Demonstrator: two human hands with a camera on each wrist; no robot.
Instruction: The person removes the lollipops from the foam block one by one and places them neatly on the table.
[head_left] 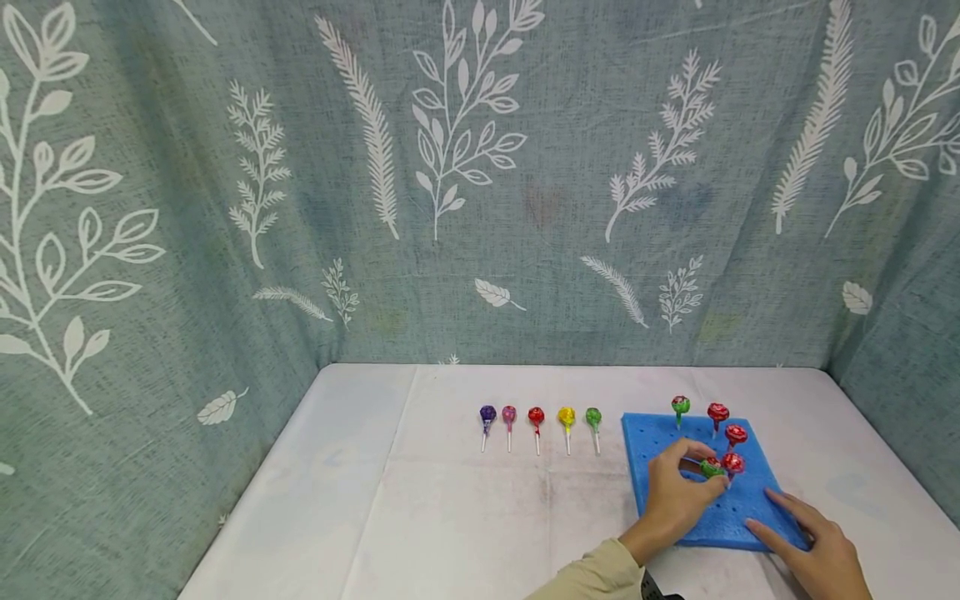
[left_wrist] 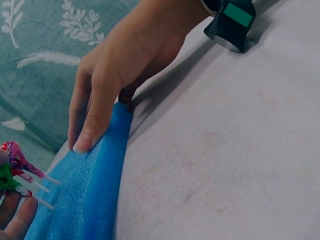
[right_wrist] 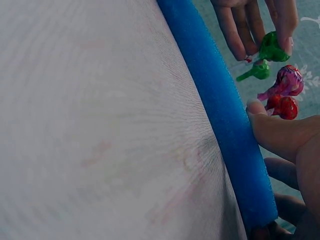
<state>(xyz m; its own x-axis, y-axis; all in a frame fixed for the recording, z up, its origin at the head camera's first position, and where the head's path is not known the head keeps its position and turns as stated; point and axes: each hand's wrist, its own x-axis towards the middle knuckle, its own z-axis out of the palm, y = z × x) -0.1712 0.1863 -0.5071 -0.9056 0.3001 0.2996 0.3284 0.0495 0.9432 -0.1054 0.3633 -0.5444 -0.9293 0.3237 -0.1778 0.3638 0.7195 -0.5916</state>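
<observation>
My left hand pinches a green-wrapped lollipop between thumb and fingers, low over the blue foam board. Close beside it a pinkish-red lollipop stands in the board. Farther back, two red lollipops and one green lollipop stand upright on their sticks. My right hand grips the board's near right corner; in the right wrist view its thumb lies over the edge and the other fingers are partly hidden. Whether the held lollipop's stick enters a hole is hidden.
Left of the board, a row of lollipops lies on the white table: purple, pink, red, yellow and green. Small holes dot the board. A patterned grey-green curtain surrounds the table's back and sides.
</observation>
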